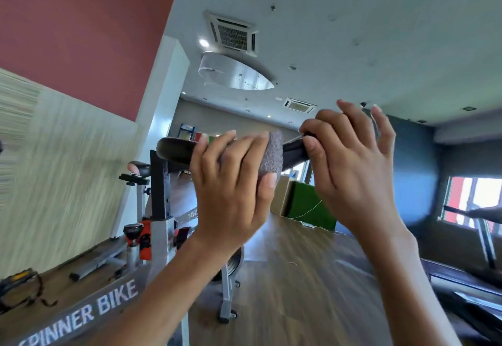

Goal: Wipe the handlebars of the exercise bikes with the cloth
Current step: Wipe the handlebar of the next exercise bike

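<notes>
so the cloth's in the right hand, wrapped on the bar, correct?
Not quite. The left hand holds the cloth, wrapped on the bar. The right hand only pinches the bare bar beside the cloth, its outer fingers spread. The head view shows it.

A gym: spinner bike [152, 209], treadmill [478, 237], wood floor [298, 277], ceiling air-conditioning vents [233, 34].
</notes>
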Demonstrator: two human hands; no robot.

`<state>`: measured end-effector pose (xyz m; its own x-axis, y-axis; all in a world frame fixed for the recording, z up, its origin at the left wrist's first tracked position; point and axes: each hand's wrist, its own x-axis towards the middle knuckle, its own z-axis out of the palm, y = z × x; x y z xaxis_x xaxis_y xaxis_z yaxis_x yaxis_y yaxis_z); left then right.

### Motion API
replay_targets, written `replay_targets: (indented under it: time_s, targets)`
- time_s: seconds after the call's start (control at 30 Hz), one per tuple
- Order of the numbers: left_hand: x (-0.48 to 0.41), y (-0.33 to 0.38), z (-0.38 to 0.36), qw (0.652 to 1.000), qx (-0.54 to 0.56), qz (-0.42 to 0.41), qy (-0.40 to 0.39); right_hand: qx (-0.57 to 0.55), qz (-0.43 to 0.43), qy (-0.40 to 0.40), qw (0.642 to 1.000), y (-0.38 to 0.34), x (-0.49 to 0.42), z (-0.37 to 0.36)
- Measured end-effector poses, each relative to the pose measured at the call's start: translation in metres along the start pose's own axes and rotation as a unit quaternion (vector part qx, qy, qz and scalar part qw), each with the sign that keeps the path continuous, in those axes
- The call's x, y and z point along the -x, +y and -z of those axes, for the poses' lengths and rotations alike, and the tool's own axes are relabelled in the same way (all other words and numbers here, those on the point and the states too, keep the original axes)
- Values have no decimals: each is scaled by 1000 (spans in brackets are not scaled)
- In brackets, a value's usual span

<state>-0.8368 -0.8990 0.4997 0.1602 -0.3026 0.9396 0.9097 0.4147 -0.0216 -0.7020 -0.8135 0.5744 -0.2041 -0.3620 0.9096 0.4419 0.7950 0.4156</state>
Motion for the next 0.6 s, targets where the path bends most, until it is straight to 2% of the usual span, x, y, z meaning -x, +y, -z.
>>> replay_targets:
  time_s: [0.07, 0.13, 0.23, 0.37, 0.5, 0.53, 0.6]
  targets:
    - [10, -24, -6, 998, -37, -11, 45, -18, 8, 9, 1000, 2, 1, -2]
    - [16, -34, -12, 995, -48, 25, 78, -44, -1, 22, 999, 1, 1, -6]
    - [18, -6, -30, 990, -24, 70, 117, -74, -29, 43, 996, -4, 2, -13]
    - [21, -16, -42, 989, -38, 16, 139, -71, -17, 52, 996, 0, 5, -15]
    - [18, -37, -31, 982, -18, 99, 157, -82, -29, 69, 994, -3, 5, -20]
    - [17, -30, -31, 986, -16, 79, 146, -87, -40, 80, 992, -5, 5, -22]
    - [18, -18, -33, 993, -49, -18, 110, -92, -57, 99, 989, -10, 6, -26]
